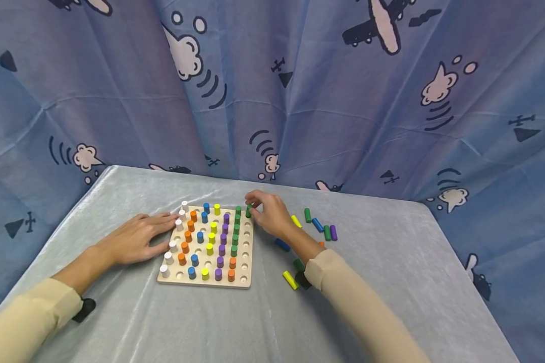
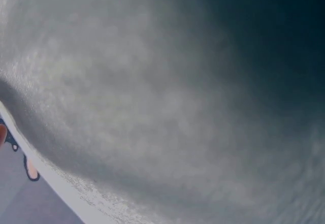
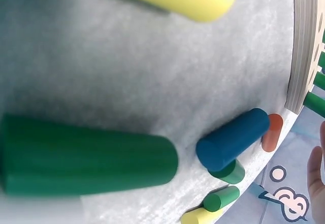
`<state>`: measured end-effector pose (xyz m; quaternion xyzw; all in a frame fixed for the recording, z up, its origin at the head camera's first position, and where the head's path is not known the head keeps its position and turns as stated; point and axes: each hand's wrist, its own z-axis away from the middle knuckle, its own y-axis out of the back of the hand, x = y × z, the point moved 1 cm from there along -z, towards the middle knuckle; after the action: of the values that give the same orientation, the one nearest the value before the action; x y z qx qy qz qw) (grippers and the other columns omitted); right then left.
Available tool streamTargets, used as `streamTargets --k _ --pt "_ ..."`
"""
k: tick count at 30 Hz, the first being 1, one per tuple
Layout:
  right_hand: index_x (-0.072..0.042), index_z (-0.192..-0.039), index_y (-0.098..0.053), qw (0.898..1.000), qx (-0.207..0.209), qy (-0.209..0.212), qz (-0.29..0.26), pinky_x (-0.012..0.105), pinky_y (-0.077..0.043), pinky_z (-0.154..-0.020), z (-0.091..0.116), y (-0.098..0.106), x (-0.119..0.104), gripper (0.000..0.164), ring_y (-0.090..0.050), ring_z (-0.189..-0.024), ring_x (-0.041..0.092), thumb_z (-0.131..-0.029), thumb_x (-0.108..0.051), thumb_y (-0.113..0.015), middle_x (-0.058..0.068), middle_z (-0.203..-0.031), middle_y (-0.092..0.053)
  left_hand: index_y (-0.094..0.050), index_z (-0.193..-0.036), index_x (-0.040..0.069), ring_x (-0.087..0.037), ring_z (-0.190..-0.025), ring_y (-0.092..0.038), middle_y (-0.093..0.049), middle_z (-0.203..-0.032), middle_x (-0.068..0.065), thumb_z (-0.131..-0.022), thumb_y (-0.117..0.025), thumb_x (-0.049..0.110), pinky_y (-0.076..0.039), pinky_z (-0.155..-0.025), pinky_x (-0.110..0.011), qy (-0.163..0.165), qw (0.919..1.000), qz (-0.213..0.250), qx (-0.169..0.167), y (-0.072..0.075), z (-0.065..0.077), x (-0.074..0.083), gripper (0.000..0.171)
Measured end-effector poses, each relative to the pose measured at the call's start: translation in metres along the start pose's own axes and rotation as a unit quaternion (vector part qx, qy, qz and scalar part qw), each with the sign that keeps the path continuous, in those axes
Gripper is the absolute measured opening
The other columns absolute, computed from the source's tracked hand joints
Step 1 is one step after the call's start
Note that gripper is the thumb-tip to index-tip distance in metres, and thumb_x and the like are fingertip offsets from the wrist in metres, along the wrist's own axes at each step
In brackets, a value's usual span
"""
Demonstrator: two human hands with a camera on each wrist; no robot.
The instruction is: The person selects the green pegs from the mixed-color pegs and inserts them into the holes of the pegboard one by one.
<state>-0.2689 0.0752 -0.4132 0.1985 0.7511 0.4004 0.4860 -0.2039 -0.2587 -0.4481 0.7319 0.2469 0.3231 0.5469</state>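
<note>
A square wooden pegboard lies on the table with columns of coloured pegs standing in its holes. At its far right corner my right hand pinches an upright green peg between thumb and fingers. In the right wrist view, fingertips show close beside the board's corner. My left hand rests along the board's left edge, fingers stretched out towards the white pegs. Only a bit of a fingertip enters the left wrist view, which is mostly blurred cloth.
Loose pegs lie right of the board, among them a yellow peg, a blue peg, a purple peg and a green peg. My right forearm passes over some of them. A patterned curtain hangs behind the grey cloth-covered table.
</note>
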Motion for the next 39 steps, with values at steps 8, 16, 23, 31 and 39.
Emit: streamTargets --k 8,16,23,31,39 --pt "-0.003 -0.119 -0.068 1.0 -0.013 -0.001 -0.002 0.042 -0.051 -0.09 0.002 0.001 0.0 0.028 -0.067 -0.096 0.02 -0.091 -0.001 -0.07 0.004 -0.104 -0.075 -0.056 -0.138 -0.003 -0.038 -0.132 -0.049 -0.052 -0.146 -0.016 -0.093 -0.064 0.031 -0.043 -0.094 -0.055 -0.007 0.9999 -0.008 0.012 -0.001 0.0 0.0 0.057" --pt "-0.003 -0.122 -0.067 1.0 -0.022 -0.007 0.0 0.042 -0.051 -0.09 0.006 0.004 0.004 0.031 -0.068 -0.096 0.02 -0.092 -0.002 -0.068 0.005 -0.107 -0.074 -0.054 -0.139 -0.003 -0.037 -0.134 -0.048 -0.05 -0.147 -0.016 -0.094 -0.064 0.031 -0.043 -0.095 -0.055 -0.001 1.0 -0.003 0.006 -0.001 -0.002 0.001 0.058" --pt "-0.002 -0.123 -0.066 1.0 -0.017 -0.009 0.009 0.039 -0.053 -0.079 0.012 0.028 0.017 0.032 -0.067 -0.094 0.022 -0.091 0.001 -0.066 0.009 -0.107 -0.074 -0.054 -0.139 -0.004 -0.037 -0.134 -0.048 -0.05 -0.147 -0.016 -0.093 -0.064 0.031 -0.043 -0.095 -0.055 -0.001 1.0 -0.004 0.005 -0.001 -0.002 0.001 0.058" --pt "0.0 -0.123 -0.065 0.997 -0.038 -0.046 0.046 0.047 -0.051 -0.088 0.032 0.073 0.057 0.032 -0.067 -0.099 0.027 -0.091 0.0 -0.067 0.012 -0.107 -0.074 -0.054 -0.14 -0.003 -0.037 -0.134 -0.048 -0.05 -0.148 -0.015 -0.094 -0.064 0.032 -0.042 -0.096 -0.055 0.001 0.9999 -0.01 -0.001 0.001 -0.003 0.001 0.059" --pt "0.002 -0.123 -0.064 0.993 -0.047 -0.087 0.067 0.054 -0.05 -0.09 0.066 0.103 0.1 0.031 -0.066 -0.103 0.033 -0.093 -0.002 -0.066 0.015 -0.108 -0.073 -0.056 -0.139 -0.002 -0.036 -0.134 -0.048 -0.051 -0.147 -0.014 -0.093 -0.064 0.032 -0.043 -0.095 -0.055 0.003 0.9998 -0.014 -0.011 0.001 -0.002 0.001 0.057"
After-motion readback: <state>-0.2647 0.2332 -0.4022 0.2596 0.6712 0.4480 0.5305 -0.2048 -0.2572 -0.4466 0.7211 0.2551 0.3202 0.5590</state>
